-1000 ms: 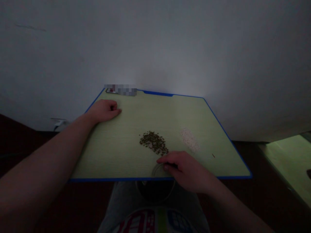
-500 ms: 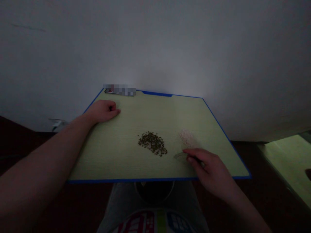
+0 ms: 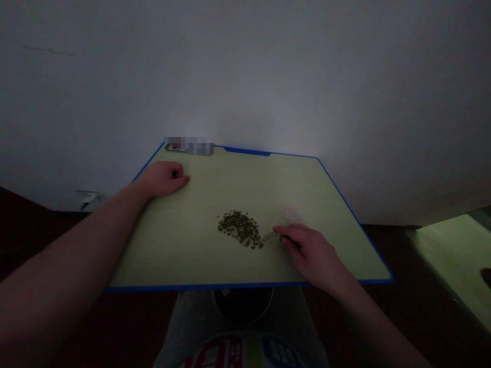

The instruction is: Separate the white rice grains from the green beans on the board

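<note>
My right hand (image 3: 309, 250) grips a metal fork (image 3: 270, 236) low over the board. The fork's curved front end points left, at the right edge of a loose pile of small dark green beans (image 3: 238, 227), while its handle is hidden in my fingers. Some pale bits show among the beans. Just beyond my right hand lies a patch of whitish grains (image 3: 291, 213), partly covered by the hand. My left hand (image 3: 164, 178) rests closed on the board's left side, its fingers curled with nothing visible in them.
The pale board (image 3: 230, 268) has a blue rim and stands against a grey wall. A flat, blurred-out object (image 3: 190, 146) lies at its far left corner. Below the front edge, a dark round container (image 3: 242, 306) sits between my legs. A wall socket (image 3: 90, 198) with a plug is at left.
My right hand has moved left with the fork, bringing the fork's end from bare board to the right edge of the bean pile. My left hand stays in place.
</note>
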Tool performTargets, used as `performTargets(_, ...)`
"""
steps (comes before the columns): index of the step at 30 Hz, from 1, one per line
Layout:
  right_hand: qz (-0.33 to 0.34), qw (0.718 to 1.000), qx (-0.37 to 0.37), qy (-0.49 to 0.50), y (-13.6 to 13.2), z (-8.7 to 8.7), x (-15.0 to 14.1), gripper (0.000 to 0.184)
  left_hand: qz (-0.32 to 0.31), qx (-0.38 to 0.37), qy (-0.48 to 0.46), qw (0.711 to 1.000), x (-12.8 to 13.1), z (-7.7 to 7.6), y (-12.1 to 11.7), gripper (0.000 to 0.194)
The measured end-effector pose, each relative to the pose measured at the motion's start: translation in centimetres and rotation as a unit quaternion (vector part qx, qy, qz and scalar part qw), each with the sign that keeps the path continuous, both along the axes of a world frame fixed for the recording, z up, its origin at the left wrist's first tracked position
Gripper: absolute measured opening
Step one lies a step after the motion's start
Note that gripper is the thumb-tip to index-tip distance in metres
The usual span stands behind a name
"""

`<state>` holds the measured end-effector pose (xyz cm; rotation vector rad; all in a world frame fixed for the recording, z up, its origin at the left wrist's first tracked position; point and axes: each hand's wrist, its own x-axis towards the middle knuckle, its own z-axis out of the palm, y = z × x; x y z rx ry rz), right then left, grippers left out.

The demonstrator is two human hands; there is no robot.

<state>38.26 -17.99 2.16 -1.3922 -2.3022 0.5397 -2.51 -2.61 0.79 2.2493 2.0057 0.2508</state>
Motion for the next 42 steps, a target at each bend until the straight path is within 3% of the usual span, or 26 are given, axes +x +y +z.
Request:
performTargets(12,-0.025,1.0,0.004,0.003,-2.3,0.0,0.5,0.038,0.003,-0.005,-0.001,1.0,0.1,0.0,0.0,0.039)
performTargets(21,-0.098,0.994,0.05,-0.019,-1.2,-0.3,1.2,0.038,0.007,-0.002,-0.001,1.0,0.1,0.0,0.0,0.038)
performTargets(27,-0.072,0.997,0.032,-0.008,-1.3,-0.5,0.8,0.037,0.004,-0.002,-0.002,1.0,0.2,0.0,0.0,0.038)
performTargets(34,-0.158,0.983,0.083,-0.04,-0.4,-0.8,1.9,0.041,0.01,-0.004,-0.006,1.0,0.1,-0.1,0.0,0.038)
performTargets(42,-0.046,0.998,0.026,0.016,-1.7,-0.3,0.5,0.036,0.004,-0.003,-0.001,1.0,0.2,0.0,-0.1,0.039)
